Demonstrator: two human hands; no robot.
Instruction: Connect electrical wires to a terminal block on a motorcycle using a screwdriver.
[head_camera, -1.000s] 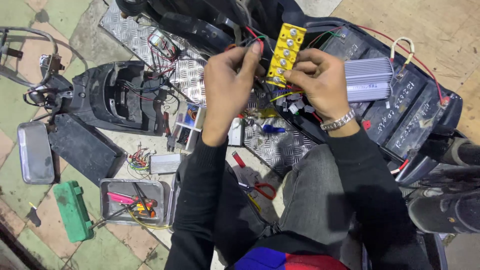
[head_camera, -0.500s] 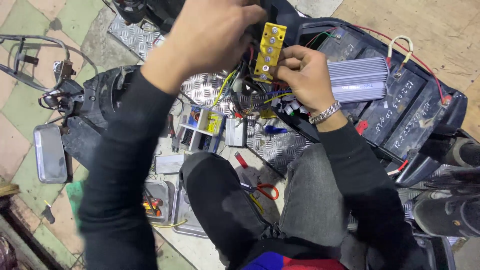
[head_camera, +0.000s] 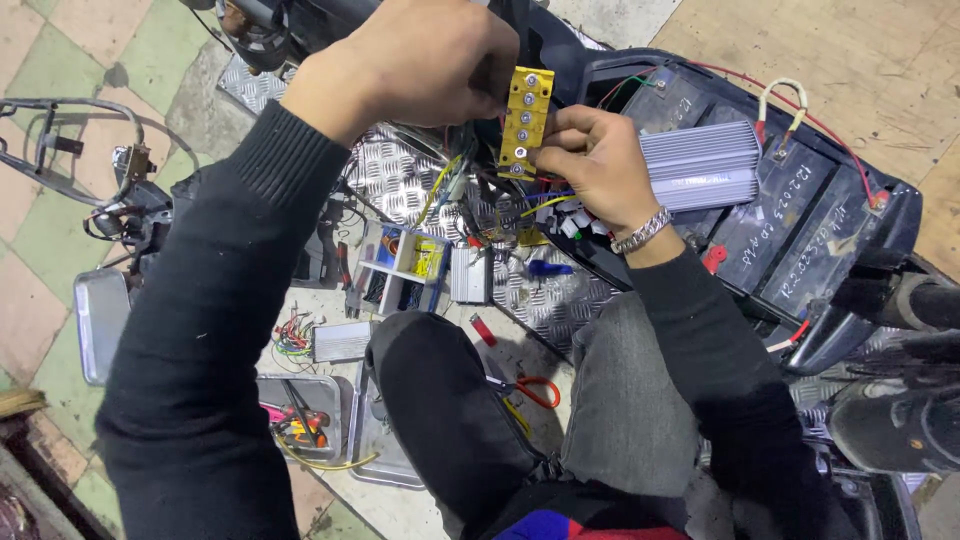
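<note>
Yellow terminal block (head_camera: 525, 120) with its row of screws sits upright above the scooter's open battery bay (head_camera: 800, 230), the right hand (head_camera: 590, 165) pinching its lower edge and the left hand (head_camera: 430, 60) closed at its top, while loose coloured wires (head_camera: 520, 210) below look yet unconnected.

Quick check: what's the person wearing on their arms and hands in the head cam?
Both arms are in long black knit sleeves with ribbed cuffs; the left sleeve fills much of the view, the right sleeve runs in from the lower right. The left hand and right hand are bare, without gloves. A silver metal link bracelet sits on the right wrist.
</note>
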